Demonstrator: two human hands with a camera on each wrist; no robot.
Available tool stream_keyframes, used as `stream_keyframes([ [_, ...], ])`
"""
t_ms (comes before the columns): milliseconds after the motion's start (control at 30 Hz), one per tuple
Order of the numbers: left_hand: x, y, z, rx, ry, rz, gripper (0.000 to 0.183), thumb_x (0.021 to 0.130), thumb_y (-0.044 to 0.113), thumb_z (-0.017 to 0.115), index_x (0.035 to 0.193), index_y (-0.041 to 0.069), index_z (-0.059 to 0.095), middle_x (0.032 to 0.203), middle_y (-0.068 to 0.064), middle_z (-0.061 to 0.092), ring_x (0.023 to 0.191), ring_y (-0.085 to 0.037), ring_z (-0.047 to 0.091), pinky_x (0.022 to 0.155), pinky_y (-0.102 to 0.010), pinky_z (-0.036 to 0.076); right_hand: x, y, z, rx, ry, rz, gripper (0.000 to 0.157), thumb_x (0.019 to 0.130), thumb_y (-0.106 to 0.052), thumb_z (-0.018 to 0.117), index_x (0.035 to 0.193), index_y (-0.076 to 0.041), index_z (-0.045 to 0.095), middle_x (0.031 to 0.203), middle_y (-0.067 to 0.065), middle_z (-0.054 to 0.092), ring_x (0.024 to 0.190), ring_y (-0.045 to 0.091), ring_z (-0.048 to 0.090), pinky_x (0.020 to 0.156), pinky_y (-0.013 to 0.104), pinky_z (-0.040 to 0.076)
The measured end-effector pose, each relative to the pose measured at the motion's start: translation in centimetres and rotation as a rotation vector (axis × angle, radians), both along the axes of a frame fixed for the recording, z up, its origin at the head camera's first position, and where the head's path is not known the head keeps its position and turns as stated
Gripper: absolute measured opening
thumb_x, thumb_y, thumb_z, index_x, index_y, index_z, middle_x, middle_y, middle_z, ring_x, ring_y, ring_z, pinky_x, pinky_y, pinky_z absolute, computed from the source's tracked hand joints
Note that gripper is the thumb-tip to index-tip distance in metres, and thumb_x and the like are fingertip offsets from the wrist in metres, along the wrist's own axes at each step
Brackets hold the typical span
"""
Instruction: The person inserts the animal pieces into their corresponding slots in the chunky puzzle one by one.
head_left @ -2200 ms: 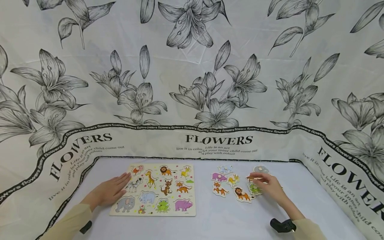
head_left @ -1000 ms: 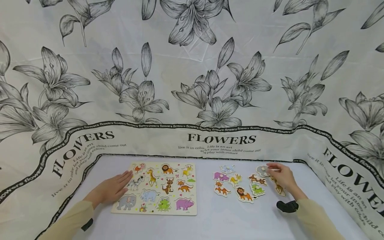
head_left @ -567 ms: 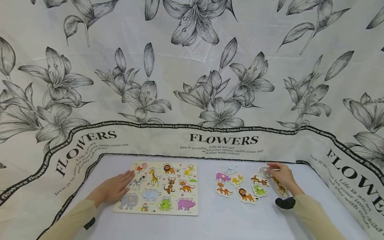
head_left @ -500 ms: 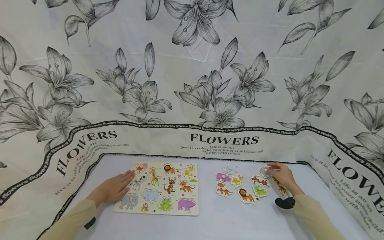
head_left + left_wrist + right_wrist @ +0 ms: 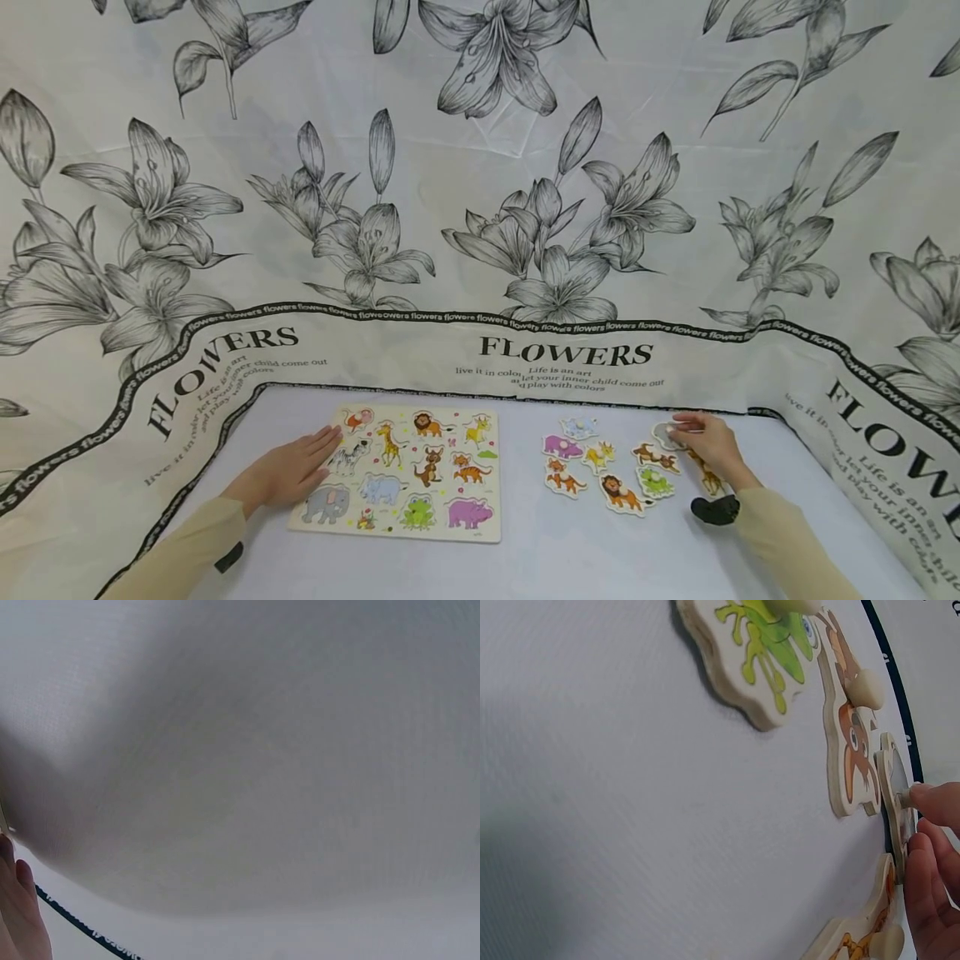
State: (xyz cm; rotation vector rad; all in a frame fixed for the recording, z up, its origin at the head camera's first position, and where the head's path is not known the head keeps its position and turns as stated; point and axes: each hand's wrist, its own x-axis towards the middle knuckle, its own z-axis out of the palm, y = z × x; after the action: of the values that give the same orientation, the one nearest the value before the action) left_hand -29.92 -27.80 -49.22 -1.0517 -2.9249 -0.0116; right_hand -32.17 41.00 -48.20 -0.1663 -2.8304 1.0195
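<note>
My right hand (image 5: 708, 446) pinches the round knob of a grey elephant puzzle piece (image 5: 663, 434) at the back right; the right wrist view shows thumb and fingers at that knob. Beside it lie a giraffe piece (image 5: 712, 481), partly under the hand, a kangaroo piece (image 5: 655, 457) and a frog piece (image 5: 656, 481). At left, a wooden animal puzzle board (image 5: 393, 536) lies flat with printed animals. My left hand (image 5: 296, 467) rests with straight fingers on its left edge. Only part of the left hand (image 5: 22, 915) shows in the left wrist view.
Left of the frog lie knobbed pieces: a lion (image 5: 622, 493), a tiger (image 5: 564, 477), a purple hippo (image 5: 562, 447), a yellow horned animal (image 5: 599, 456) and a light blue animal (image 5: 579, 427). White cloth covers the table, and a flower-printed curtain (image 5: 420, 358) rises behind.
My right hand has gone from over the kangaroo and frog pieces rightward to the elephant piece, uncovering those two, and has stayed there since. The left hand keeps its place on the board.
</note>
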Motion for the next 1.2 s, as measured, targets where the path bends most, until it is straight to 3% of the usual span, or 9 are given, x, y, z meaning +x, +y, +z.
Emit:
stream_keyframes([
  [133, 0.03, 0.15, 0.11, -0.004, 0.020, -0.004, 0.053, 0.101, 0.027, 0.043, 0.143, -0.005, 0.039, 0.152, -0.020, 0.036, 0.139, -0.038, 0.036, 0.112, -0.047, 0.037, -0.06, -0.11, 0.06, 0.009, -0.014, 0.001, 0.043, 0.089, -0.018, 0.067, 0.120, 0.010, 0.058, 0.110, 0.029, 0.064, 0.096, 0.038, 0.063, 0.067, 0.030, 0.055],
  [467, 0.21, 0.23, 0.38, 0.009, 0.015, 0.003, 0.053, 0.100, 0.027, 0.043, 0.143, -0.004, 0.039, 0.152, -0.020, 0.036, 0.139, -0.039, 0.036, 0.112, -0.047, 0.037, -0.06, -0.38, 0.02, 0.028, -0.019, 0.000, 0.039, 0.088, -0.016, 0.068, 0.116, 0.010, 0.061, 0.103, 0.025, 0.068, 0.087, 0.025, 0.065, 0.063, 0.020, 0.047],
  [767, 0.33, 0.38, 0.45, 0.025, 0.003, 0.006, 0.053, 0.100, 0.025, 0.044, 0.143, -0.005, 0.039, 0.152, -0.021, 0.036, 0.138, -0.039, 0.036, 0.112, -0.048, 0.036, -0.20, -0.22, -0.09, 0.015, -0.033, 0.004, 0.036, 0.089, -0.016, 0.067, 0.114, 0.009, 0.063, 0.101, 0.022, 0.069, 0.078, 0.008, 0.061, 0.062, 0.019, 0.048],
  [1200, 0.23, 0.32, 0.41, 0.013, 0.014, 0.003, 0.053, 0.100, 0.027, 0.044, 0.143, -0.005, 0.040, 0.151, -0.021, 0.037, 0.138, -0.039, 0.037, 0.112, -0.047, 0.037, -0.42, 0.17, -0.43, 0.040, -0.061, -0.009, 0.043, 0.091, -0.029, 0.066, 0.115, 0.006, 0.065, 0.111, 0.025, 0.068, 0.088, 0.021, 0.063, 0.066, 0.023, 0.047],
])
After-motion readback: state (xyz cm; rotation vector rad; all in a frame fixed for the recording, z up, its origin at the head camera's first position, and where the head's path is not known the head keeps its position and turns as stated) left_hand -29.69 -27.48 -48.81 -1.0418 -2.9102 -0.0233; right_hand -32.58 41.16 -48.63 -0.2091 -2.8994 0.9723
